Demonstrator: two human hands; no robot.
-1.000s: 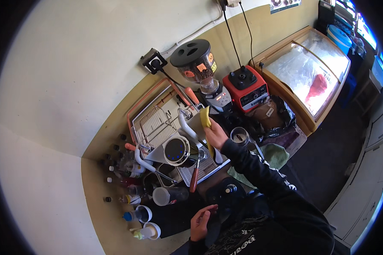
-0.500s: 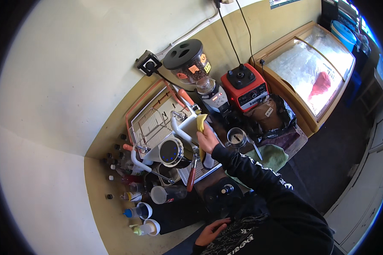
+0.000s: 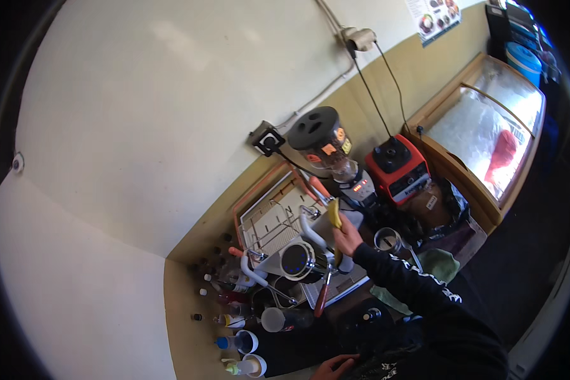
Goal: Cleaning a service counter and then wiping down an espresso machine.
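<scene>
My right hand is closed around a folded yellow cloth against the side of a white espresso machine. Below the machine's round dark dial juts a portafilter with a reddish-brown handle. Two steam wands with pale grey sleeves curve out on either side of the dial. My left hand lies low at the bottom edge, close to my body, its fingers stretched out and nothing seen in them. Part of that hand is cut off by the frame.
A coffee grinder with a bean hopper and a red blender base stand behind. Right of my hand are a metal cup and a green cloth. Several bottles, a clear plastic cup and white cups line the left.
The view has tilted up, so everything sits lower and further right. My right hand keeps the yellow cloth at the machine's side. Less of my left hand shows.
</scene>
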